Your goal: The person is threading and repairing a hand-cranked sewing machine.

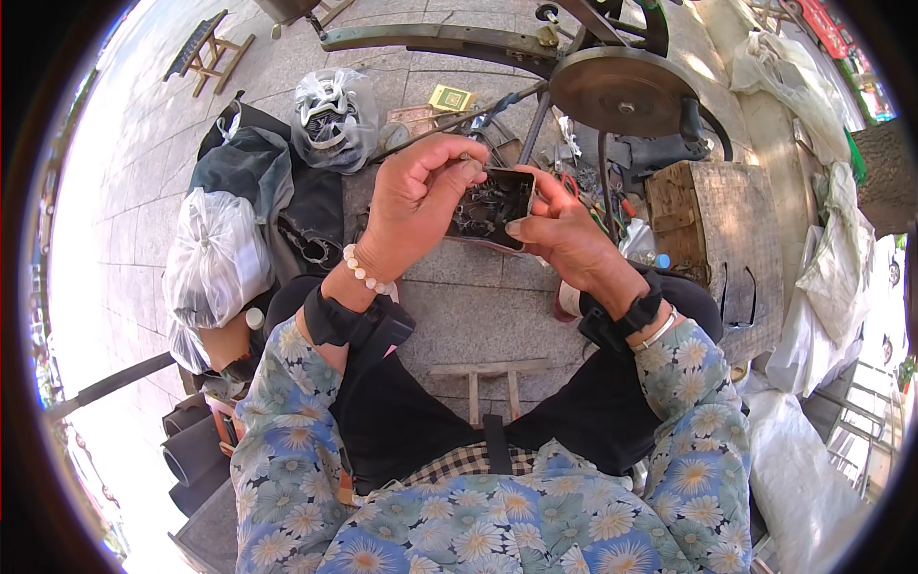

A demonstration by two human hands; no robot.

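We are apparently picking through small dark pieces; our left grip is pinching a tiny item, our right grip clasping the box. The next move is probably calling for steadiness. The open, dark-walled box is sitting between our hands, above paving.

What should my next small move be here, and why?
I'd probably lift your left hand slightly clear of the open box while your right hand holds it level: the left thumb and finger are pinched at its edge, perhaps on something too small to identify, and loose dark pieces inside could spill.
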